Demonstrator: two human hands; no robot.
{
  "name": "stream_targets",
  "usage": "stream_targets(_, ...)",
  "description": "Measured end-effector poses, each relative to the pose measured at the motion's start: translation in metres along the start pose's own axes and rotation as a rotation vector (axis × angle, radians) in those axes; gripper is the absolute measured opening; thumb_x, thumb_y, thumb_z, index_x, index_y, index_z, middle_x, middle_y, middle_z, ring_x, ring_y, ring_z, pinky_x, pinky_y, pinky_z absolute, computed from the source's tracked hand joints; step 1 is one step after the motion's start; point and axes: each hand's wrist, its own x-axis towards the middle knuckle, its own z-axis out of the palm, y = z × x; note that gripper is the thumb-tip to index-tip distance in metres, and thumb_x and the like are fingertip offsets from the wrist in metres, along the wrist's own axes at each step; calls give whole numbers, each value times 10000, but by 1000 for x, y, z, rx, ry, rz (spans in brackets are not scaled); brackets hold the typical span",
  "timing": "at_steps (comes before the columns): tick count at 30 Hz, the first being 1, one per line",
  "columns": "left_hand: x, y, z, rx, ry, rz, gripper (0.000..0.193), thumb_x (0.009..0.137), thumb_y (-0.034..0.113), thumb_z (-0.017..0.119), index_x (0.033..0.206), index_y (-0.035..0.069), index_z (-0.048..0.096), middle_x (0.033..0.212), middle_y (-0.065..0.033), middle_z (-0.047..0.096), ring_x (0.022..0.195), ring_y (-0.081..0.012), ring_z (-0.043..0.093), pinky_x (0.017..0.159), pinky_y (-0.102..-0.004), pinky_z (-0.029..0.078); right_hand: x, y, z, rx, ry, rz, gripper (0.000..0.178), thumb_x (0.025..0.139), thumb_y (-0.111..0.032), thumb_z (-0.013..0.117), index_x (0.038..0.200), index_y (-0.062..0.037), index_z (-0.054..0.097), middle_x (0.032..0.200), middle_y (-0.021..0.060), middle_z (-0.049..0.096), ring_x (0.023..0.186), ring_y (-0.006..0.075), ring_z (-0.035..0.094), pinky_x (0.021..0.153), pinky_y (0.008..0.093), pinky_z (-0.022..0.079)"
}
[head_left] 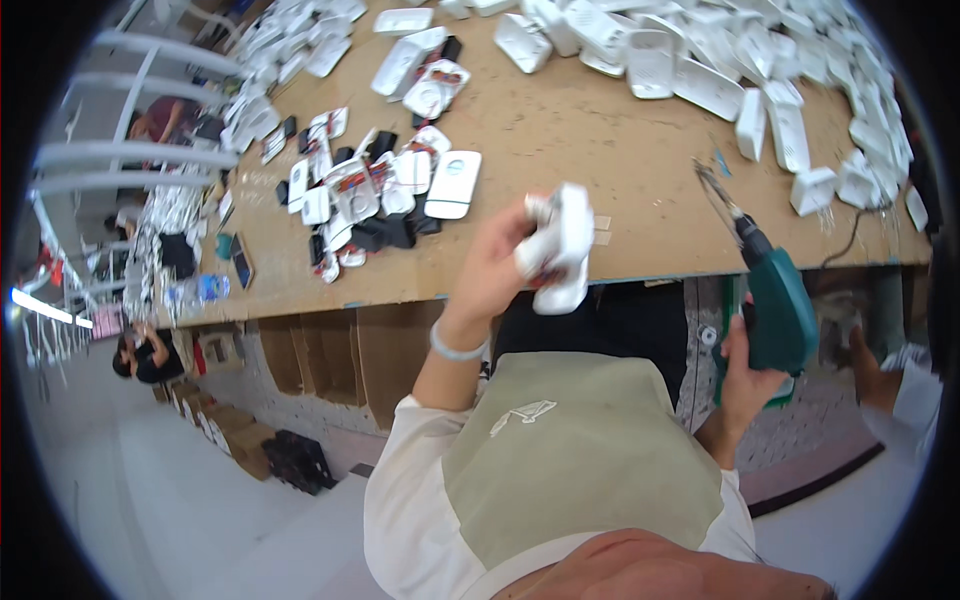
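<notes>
My left hand [489, 268] is closed around a white plastic casing [567, 232], raised above the table's near edge. The casing is smeared by motion, and some red wiring shows by its lower part. At the right, my right hand [745, 385] grips a green pistol-shaped power tool [783, 312] with a black collar and a long, thin metal front. The tool's tip [708, 175] points away over the tabletop. Left of my left hand lies a pile of small white casings [352, 190] with red wires and black parts among them. A longer white cover [453, 184] rests at its right side.
Many white shells [700, 60] crowd the table's far side and right. A dark cable [853, 240] runs near the right edge. A phone [241, 262] and clear bottles [205, 289] are at the left. Cardboard boxes [330, 350] stand below. Another person's arm [872, 370] shows at the right.
</notes>
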Motion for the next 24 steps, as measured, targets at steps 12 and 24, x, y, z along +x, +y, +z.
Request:
stream_targets(12,-273,-209,-242,331,605,-735,208,875,150,672,1042,39,723,828,-40,703,677,-116,634,559,-268,471,3,-15,25,2,-99,-58,315,895,29,672,1206,27,620,1104,68,695,600,48,501,513,209,395)
stream_targets(24,-152,-148,-192,432,-429,-1125,295,834,261,777,1002,26,720,968,-84,740,986,-185,706,783,-332,573,-3,-28,34,-193,-77,-106,255,919,-39,680,1168,20,668,899,25,681,605,48,501,526,211,388)
